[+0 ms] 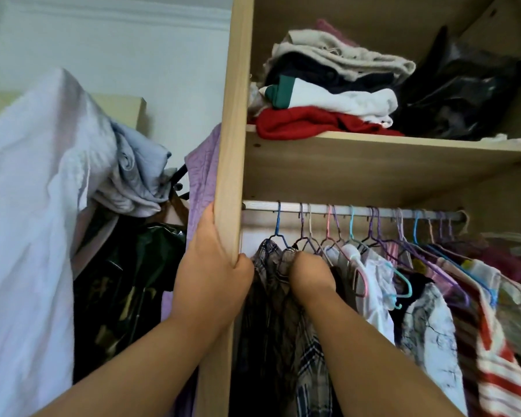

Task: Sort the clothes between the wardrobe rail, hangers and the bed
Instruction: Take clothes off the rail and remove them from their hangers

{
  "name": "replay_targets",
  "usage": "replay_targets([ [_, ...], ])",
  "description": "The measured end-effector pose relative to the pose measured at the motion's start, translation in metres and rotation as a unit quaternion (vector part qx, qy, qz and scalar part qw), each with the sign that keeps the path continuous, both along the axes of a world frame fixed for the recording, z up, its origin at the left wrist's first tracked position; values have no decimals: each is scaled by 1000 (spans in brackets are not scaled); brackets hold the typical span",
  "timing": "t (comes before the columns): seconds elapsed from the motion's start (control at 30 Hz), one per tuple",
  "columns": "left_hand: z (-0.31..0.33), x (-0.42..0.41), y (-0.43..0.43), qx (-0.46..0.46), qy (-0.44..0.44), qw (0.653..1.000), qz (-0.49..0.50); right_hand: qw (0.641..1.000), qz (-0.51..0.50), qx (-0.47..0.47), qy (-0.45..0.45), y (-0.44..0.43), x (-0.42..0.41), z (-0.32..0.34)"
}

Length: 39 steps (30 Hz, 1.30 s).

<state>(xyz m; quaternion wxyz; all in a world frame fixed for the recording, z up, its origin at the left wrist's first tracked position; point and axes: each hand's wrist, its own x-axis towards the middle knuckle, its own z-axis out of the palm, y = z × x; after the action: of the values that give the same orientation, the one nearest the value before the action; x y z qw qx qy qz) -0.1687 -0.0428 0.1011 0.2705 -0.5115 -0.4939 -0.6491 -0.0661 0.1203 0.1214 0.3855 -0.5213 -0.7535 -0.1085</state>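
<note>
A metal wardrobe rail (358, 211) runs under the shelf and carries several coloured wire hangers with clothes. At its left end hangs a brown plaid shirt (272, 266) on a blue hanger (278, 227). My right hand (312, 273) reaches in among the hanging clothes and grips the fabric at the shirt's collar. My left hand (214, 266) grips the front edge of the wardrobe's light wooden side panel (232, 145), thumb wrapped to the inside. Further right hang white, purple and red-striped garments (500, 365). The bed is out of sight.
The shelf (373, 145) above the rail holds folded clothes, a red knit (298, 123) at the bottom, and a black plastic bag (457, 97). Left of the wardrobe a white sheet (27, 206), grey cloth, a purple garment (202, 176) and a dark bag hang in a pile.
</note>
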Motion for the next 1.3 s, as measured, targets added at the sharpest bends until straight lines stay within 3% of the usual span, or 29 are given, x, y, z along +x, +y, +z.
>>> replay_targets([
  [0.3,0,1,-6,-3,19,1000,-25,995,15,73,60,-13,32,30],
  [0.5,0,2,-12,-57,15,998,-9,993,5,114,35,-54,86,17],
  [0.57,-1,3,-15,-74,49,995,43,992,14,115,39,-75,113,9],
  [0.63,-2,3,-15,-89,142,975,144,992,27,113,38,-97,141,-1],
  [0.7,-3,12,-15,-93,204,961,163,994,28,102,33,-120,168,-14],
  [0.77,-7,29,-15,-100,252,959,87,995,19,92,28,-146,191,-29],
  [0.83,-15,46,-12,-139,282,948,-54,995,15,93,23,-174,208,-50],
  [0.93,-38,60,10,-197,263,925,-191,996,9,85,23,-217,229,-88],
  [1.1,-95,74,48,-282,196,909,-237,995,-80,48,34,-296,238,-139],
  [1.3,-151,113,32,-249,211,877,-352,959,-266,25,92,-384,223,-208],
])
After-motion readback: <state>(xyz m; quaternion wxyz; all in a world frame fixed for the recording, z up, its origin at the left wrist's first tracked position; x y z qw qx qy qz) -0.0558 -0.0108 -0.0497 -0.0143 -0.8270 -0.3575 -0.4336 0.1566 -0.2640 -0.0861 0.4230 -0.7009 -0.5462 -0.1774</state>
